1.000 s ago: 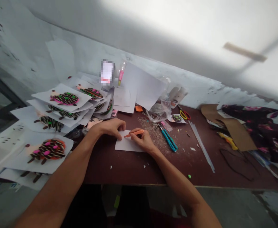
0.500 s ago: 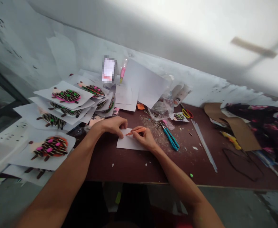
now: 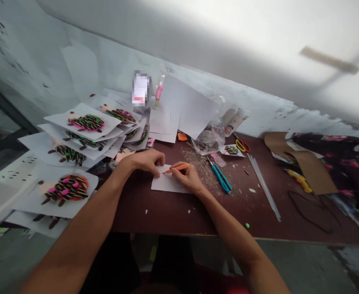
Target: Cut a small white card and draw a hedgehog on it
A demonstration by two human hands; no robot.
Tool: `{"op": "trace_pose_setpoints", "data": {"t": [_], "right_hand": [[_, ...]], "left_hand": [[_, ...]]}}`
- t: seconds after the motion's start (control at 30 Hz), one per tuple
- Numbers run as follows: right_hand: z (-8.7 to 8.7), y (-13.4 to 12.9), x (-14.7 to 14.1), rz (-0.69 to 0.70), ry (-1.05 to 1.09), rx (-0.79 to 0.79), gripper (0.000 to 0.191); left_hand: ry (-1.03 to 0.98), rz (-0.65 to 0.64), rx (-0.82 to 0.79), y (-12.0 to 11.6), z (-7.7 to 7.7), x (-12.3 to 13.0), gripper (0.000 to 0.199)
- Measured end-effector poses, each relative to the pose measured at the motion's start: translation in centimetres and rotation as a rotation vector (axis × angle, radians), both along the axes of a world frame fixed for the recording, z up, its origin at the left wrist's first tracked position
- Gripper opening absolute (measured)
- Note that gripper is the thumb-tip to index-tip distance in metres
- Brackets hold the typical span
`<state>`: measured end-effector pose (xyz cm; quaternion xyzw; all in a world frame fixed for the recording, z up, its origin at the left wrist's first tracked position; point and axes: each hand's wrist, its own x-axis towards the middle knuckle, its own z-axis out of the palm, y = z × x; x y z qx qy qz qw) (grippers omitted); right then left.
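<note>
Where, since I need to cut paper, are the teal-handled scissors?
In the head view, the teal-handled scissors lie on the table, right of the right hand, beside scattered husks.

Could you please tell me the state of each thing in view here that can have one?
left hand: resting on the paper's edge
right hand: gripping the orange pen
orange pen: tip down at the paper
white paper sheet: flat on the table
teal-handled scissors: closed, lying on the table
yellow-and-red-handled scissors: lying on the table
hedgehog collages: piled, overlapping
</note>
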<state>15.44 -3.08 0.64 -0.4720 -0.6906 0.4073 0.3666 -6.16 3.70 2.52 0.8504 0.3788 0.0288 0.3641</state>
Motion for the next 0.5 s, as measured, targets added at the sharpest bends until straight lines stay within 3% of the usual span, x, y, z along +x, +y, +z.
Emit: {"op": "trace_pose_setpoints", "data": {"t": [0.5], "right_hand": [[0.05,0.01,0.19,0.0,0.027,0.0,0.02]], "left_hand": [[-0.011,-0.011,-0.031,0.07,0.06,-0.39,0.04]]}}
